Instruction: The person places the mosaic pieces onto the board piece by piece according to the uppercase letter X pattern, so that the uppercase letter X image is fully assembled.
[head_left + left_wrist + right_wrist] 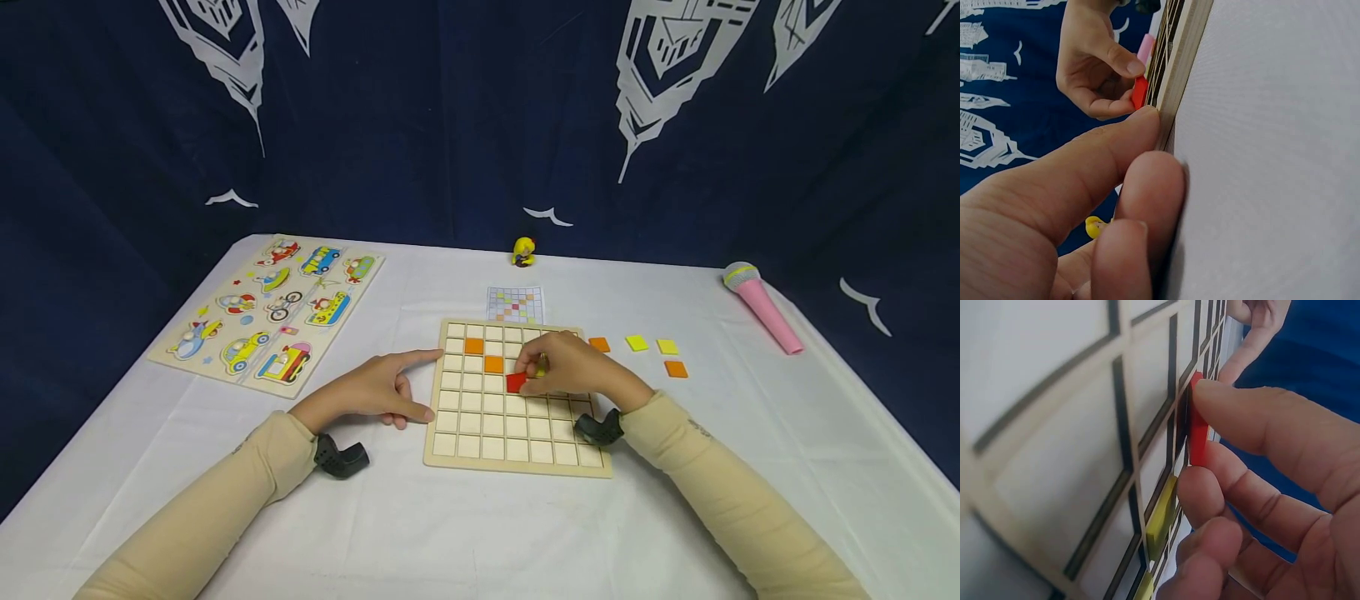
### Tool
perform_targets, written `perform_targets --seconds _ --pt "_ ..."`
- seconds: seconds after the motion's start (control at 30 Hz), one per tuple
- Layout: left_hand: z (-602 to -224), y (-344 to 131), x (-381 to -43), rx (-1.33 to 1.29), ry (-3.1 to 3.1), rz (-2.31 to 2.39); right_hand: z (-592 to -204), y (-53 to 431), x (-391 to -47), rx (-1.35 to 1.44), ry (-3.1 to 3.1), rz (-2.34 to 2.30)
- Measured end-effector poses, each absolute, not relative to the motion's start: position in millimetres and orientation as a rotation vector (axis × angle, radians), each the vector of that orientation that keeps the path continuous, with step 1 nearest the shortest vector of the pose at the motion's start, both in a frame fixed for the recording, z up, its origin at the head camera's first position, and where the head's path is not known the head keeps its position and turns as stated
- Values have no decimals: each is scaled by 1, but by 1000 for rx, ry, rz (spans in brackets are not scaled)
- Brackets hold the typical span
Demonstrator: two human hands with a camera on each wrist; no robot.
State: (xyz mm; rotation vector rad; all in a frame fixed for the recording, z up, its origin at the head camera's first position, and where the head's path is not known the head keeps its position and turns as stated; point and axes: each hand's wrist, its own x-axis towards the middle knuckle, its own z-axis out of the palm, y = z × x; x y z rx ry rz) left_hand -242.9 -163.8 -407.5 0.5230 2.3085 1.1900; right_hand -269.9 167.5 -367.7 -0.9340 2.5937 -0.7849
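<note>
Head view shows our right hand [566, 363] pinching a red tile [515, 382] near the grid board's [492, 425] middle; our left hand [367, 387], forefinger and thumb extended, touches the board's left edge. Two orange tiles [474, 346] sit toward its far-left corner.

Soft light makes my table [405, 537] bright. My left fingers [1150, 190] cast a soft shadow. In my right wrist view, the near board [1054, 469] looks blurry.
</note>
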Motion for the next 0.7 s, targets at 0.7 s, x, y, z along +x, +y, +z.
perform_targets --seconds 0.7 --pt "-405 -162 -242 500 2322 1176 -366 192 -266 -947 2581 -1000"
